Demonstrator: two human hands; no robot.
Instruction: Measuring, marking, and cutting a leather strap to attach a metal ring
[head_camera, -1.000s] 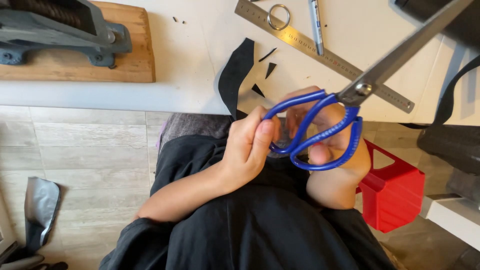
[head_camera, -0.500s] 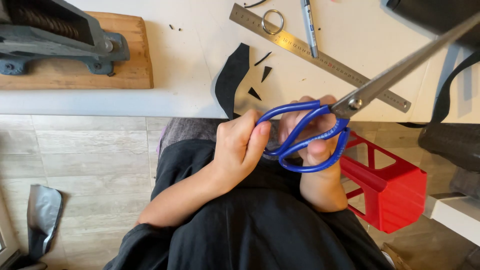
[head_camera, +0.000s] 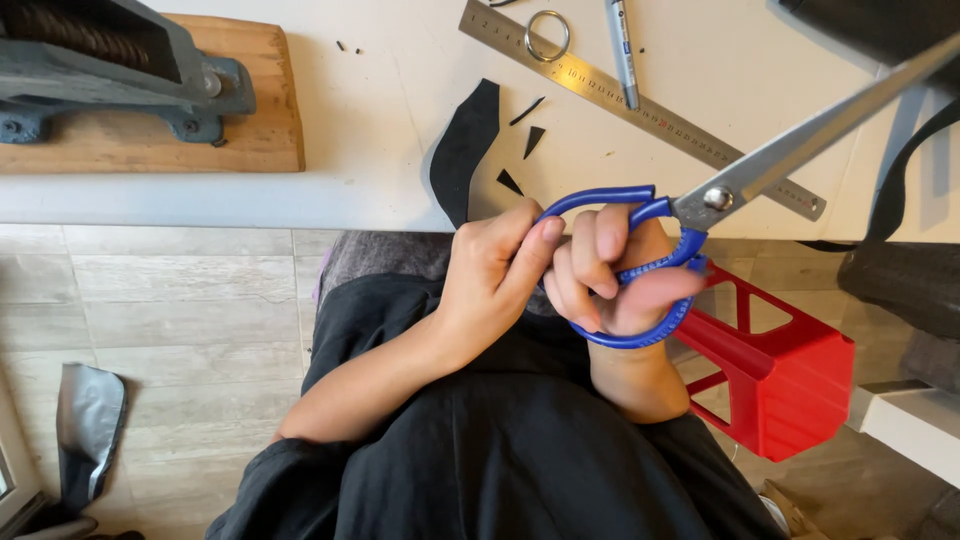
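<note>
Blue-handled steel scissors (head_camera: 690, 215) are clamped in right hand (head_camera: 615, 275), steadied by left hand (head_camera: 495, 265); fingers could be pinched.

Soft, even daylight is brightening the white counter (head_camera: 380, 130), things are casting faint shadows, and focus is staying sharp without glare.
</note>
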